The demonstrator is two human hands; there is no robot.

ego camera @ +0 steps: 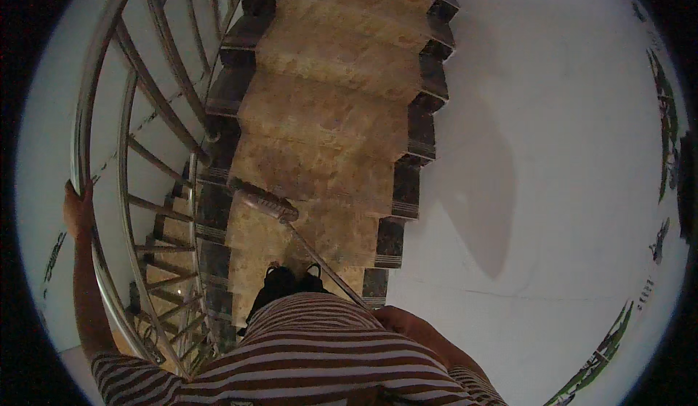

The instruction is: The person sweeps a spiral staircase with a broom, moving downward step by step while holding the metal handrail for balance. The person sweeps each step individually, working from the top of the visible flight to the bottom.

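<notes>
My left hand (79, 210) is wrapped around the shiny metal handrail (82, 127) at the far left. Near my right hip, my right hand (391, 320) grips the upper end of a long-handled broom, partly hidden by my striped shirt. The broom's handle (327, 267) slants up and left to its head (267, 203), which rests on the stairs in front of my feet, its dark bristles towards the upper side. My dark shoes (294, 275) stand on a tan step below the broom head.
Tan stairs (338, 100) with dark stone borders run up the middle of the view. Metal balusters (158, 97) line the left side, and another flight (169, 231) shows through them. A white wall (556, 149) adjoins the stairs at right, bearing a shadow and painted plant shapes (600, 354).
</notes>
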